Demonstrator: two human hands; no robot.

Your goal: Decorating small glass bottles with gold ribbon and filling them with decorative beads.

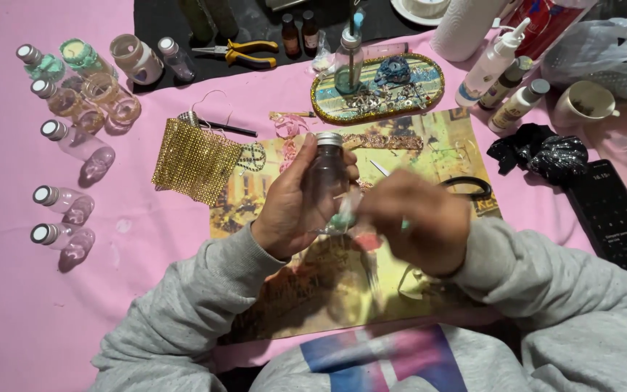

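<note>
Bottle (326, 178), small and clear with a silver cap, stands upright in the left hand (295, 207), whose grip wraps it. The right hand (419, 221), just beside it, is blurred; its grip cannot be told.

Five capped clear bottles (74, 141) at left, two dark vials (300, 33), one pliers (244, 52).

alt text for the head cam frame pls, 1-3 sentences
A person in grey sleeves holds a small clear bottle with a silver cap upright in the left hand, while the blurred right hand works at its lower side. Below lies a yellow printed mat on a pink tablecloth, with a row of capped bottles at left and gold mesh.
</note>
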